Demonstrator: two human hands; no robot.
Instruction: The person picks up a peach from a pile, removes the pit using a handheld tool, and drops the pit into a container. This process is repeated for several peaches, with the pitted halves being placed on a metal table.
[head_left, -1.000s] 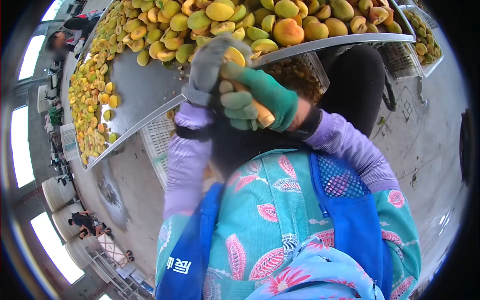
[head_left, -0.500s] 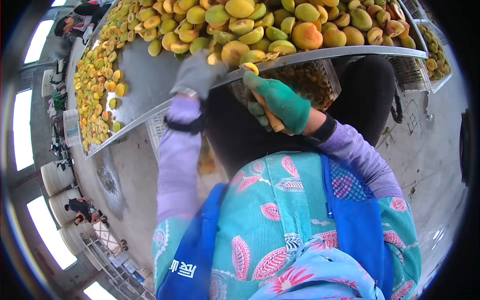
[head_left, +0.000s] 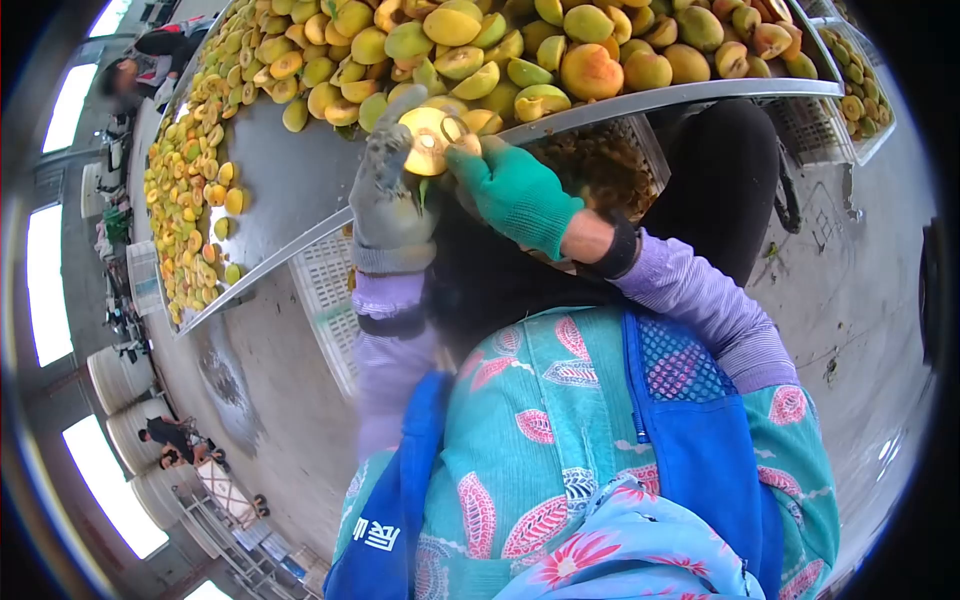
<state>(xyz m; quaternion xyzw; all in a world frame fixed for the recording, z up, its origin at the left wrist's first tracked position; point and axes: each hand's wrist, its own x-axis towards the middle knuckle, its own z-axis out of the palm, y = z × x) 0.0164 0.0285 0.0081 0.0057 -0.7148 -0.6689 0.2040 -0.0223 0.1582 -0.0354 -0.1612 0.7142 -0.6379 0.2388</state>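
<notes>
My left hand (head_left: pixel 388 205), in a grey glove, holds up a peach half (head_left: pixel 424 145) with its pale cut face and central hollow towards me. Close beside it, my right hand (head_left: pixel 525 198), in a green glove, is closed around a pitting tool; its curved metal tip (head_left: pixel 456 124) reaches the fruit's edge, while the handle is mostly hidden. A small green leaf (head_left: pixel 423 192) hangs below the fruit. Both hands are at the near rim of a metal table (head_left: pixel 290 165), before a heap of whole and cut peaches (head_left: pixel 590 70). Halves (head_left: pixel 190 220) lie spread along its left side.
Below the table, a crate (head_left: pixel 650 150) contains brownish scraps, and a white slatted crate (head_left: pixel 325 290) stands further left. More fruit fills a crate (head_left: pixel 860 95) at right. Another person (head_left: pixel 165 435) sits near white barrels (head_left: pixel 115 365) at far left.
My left hand has come back from the heap's edge, now with a peach half in view. My right hand has moved left to meet it, and the small yellow piece at its fingertips is no longer seen.
</notes>
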